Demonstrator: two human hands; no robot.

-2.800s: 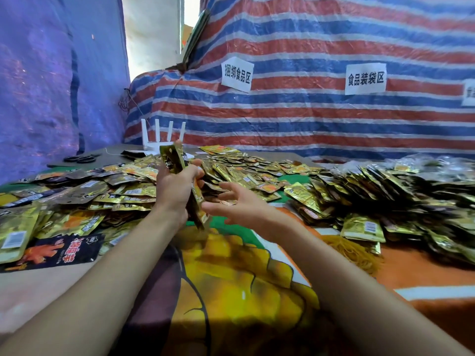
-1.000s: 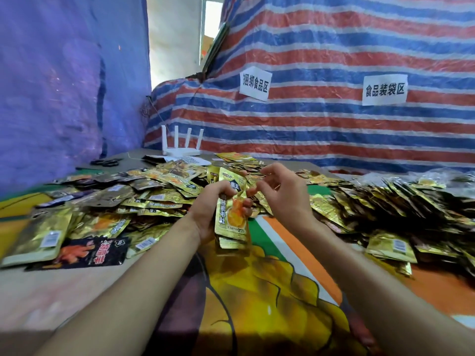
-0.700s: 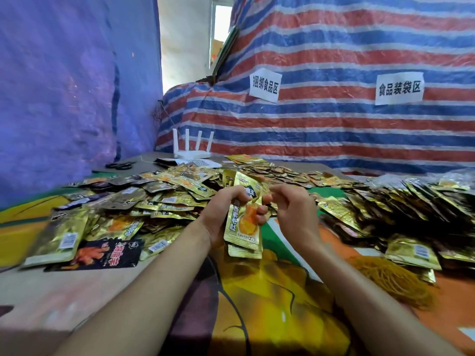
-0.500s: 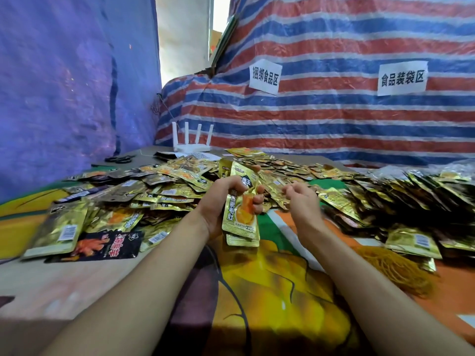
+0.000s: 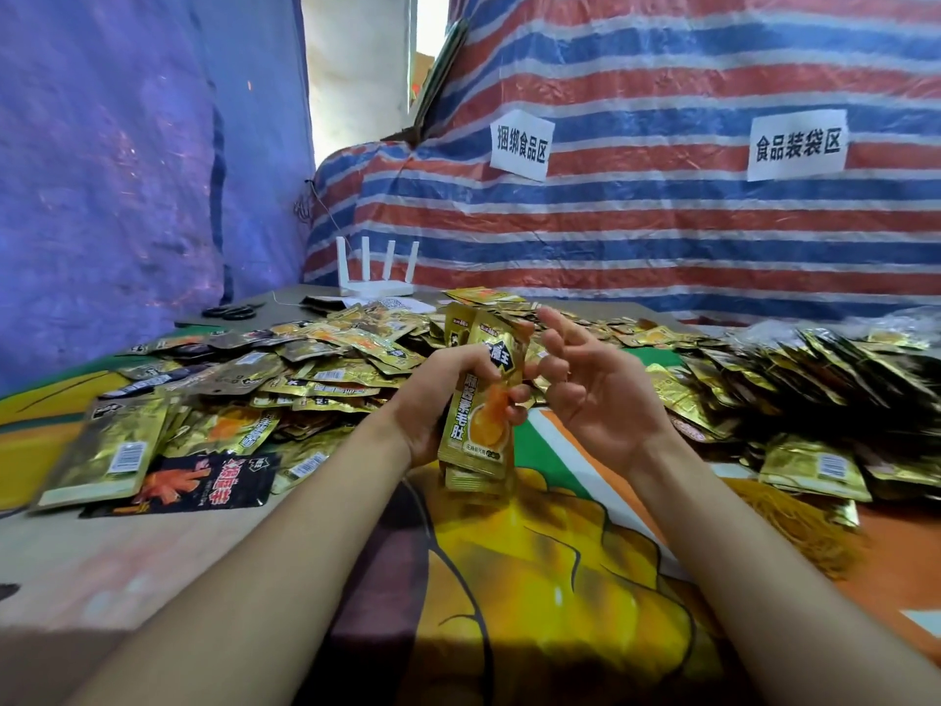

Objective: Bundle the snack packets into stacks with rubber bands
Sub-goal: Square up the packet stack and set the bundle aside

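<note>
My left hand [image 5: 433,405] gripped packet stack [image 5: 476,430] mid-height. My right hand [image 5: 598,394] just right of it, fingers spread, nothing seen held. Foil looked slick, light, floppy; judged middle squeeze safest.

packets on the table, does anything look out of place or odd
One black packet with red print lies at the near left edge of the loose gold packets; its colour does not match its neighbours. The stack gripped in the left hand is uneven: back packets poke out below the front one.
</note>
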